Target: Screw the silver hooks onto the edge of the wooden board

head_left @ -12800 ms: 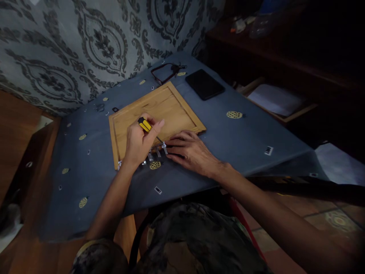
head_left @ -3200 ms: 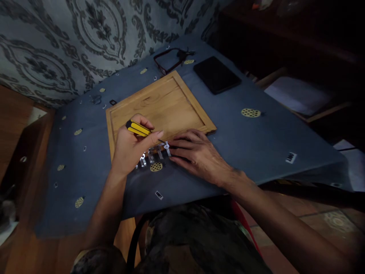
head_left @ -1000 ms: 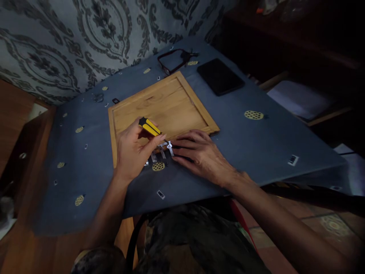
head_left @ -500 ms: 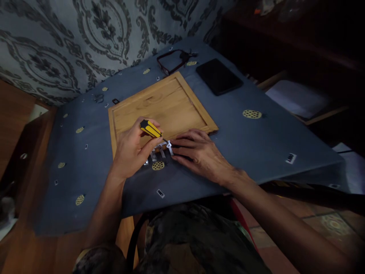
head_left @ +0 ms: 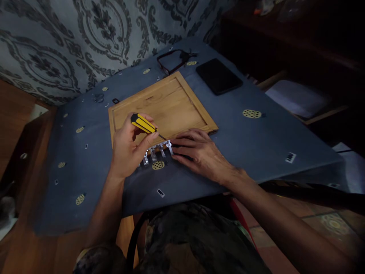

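Blue tablecloth [head_left: 256,142] bears blurred labels [head_left: 291,157]; left hand [head_left: 124,150] holds yellow-black screwdriver [head_left: 143,123].

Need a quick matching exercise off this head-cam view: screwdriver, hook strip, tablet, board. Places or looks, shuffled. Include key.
Column 1
1. screwdriver
2. hook strip
3. tablet
4. board

Column 2
A. flat on the blue cloth, to the right of the wooden piece
B. silvery, along the near edge of the wooden piece
C. brown, with a raised rim
D. yellow and black, gripped in the left hand

Pairs: 1-D, 2-B, 3-A, 4-C
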{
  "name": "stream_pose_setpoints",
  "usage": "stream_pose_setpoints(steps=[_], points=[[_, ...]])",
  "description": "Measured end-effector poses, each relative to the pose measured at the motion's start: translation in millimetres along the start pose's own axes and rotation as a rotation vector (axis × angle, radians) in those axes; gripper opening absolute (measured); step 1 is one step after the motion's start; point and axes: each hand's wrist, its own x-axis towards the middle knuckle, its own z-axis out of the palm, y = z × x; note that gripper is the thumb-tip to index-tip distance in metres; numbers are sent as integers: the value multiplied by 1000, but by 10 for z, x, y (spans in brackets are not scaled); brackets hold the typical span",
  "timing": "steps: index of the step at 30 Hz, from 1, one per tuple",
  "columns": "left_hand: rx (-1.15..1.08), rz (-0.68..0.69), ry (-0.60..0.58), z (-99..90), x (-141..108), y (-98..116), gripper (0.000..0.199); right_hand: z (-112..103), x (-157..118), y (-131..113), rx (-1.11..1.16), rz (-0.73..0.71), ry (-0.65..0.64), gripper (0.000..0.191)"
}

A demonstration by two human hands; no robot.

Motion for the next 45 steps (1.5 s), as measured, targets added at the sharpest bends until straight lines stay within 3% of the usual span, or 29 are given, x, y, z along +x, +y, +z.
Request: stream_pose_setpoints(steps=[17,24,28,37,45], points=[[76,-34,-93,53,-29,-27,24,-5,7,-14,13,19,-9,22],[24,8,-86,116,-26,50,11,-4,5,-9,15,17,-5,21],[125,52,-11,136,-9,89,12,-11,8,-13,27,22,-13,21],[164,-24,183,144,-43,67,22,-11,4,-8,8,17,-15,22],[169,-27,54,48,-43,50,25,-6,6,-8,0,9,-7,22]])
